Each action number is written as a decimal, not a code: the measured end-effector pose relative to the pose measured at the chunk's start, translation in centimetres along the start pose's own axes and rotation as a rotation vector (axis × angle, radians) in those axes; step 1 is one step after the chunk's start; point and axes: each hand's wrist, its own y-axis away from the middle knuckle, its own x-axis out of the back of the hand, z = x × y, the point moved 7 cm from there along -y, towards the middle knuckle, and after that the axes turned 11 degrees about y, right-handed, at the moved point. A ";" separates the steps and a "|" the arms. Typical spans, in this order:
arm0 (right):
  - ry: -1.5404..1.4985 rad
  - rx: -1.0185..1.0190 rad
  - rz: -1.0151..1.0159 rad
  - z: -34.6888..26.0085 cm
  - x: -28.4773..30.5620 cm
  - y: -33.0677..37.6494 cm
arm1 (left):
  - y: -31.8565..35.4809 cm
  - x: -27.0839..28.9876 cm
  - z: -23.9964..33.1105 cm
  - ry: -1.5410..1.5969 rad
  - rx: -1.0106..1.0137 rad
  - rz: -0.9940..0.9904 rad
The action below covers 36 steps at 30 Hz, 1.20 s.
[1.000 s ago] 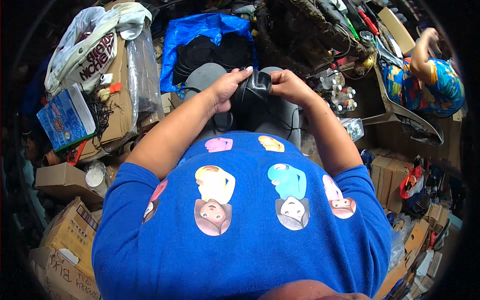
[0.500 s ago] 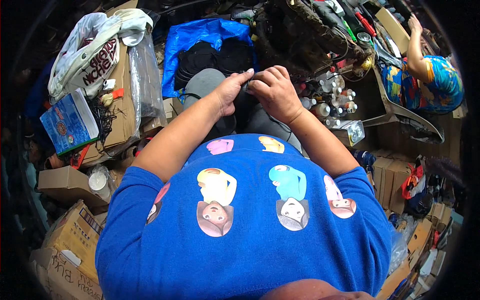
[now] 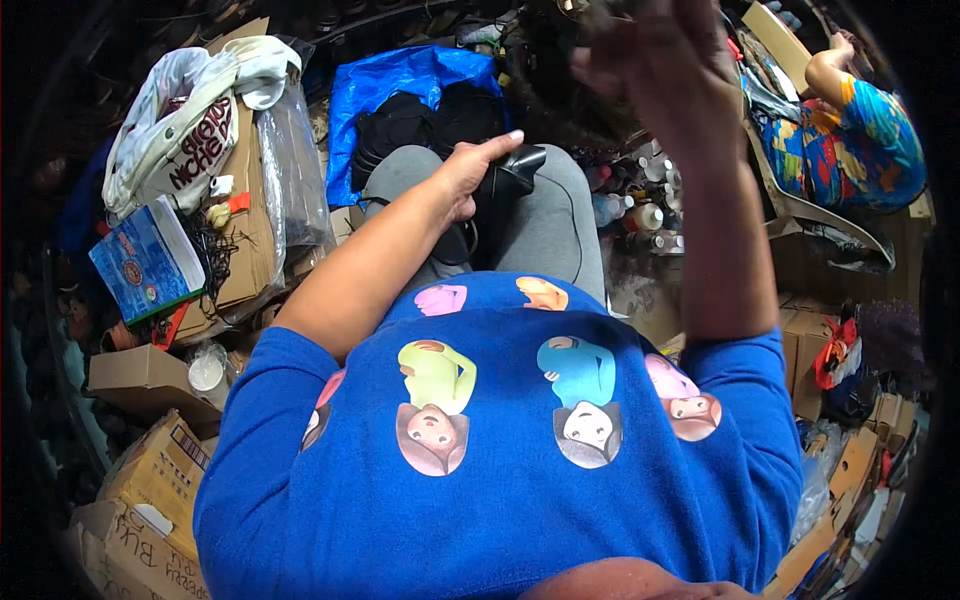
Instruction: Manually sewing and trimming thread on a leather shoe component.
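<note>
Over your lap, your left hand's fingers clamp the shiny black piece, its long axis slanting near-left to far-right. Your right hand hangs raised, fingers too blurred to tell apart or together.

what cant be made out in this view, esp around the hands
- Right hand: head view; blur and shadow obscure its fingers, and the top edge cuts it off, so whether it holds anything is unclear.
- Glossy black piece: head view; the grip of the left hand hides part of it.
- Bottles: head view; the right forearm hides some.
- Black items on blue plastic: head view; too dark to separate.
</note>
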 end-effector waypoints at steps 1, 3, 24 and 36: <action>-0.108 0.029 -0.158 -1.6 0.2 0.4 | 0.0 0.5 0.1 -0.054 -0.033 0.022; 0.435 -0.051 0.276 -4.3 2.7 1.5 | 0.7 1.0 0.3 -0.042 -0.029 0.030; 0.877 -0.668 0.137 11.3 1.3 15.1 | 2.6 0.9 0.4 -0.218 -0.165 -0.124; 0.894 -0.681 0.098 11.8 1.2 14.6 | 2.5 1.4 0.2 -0.172 -0.167 -0.083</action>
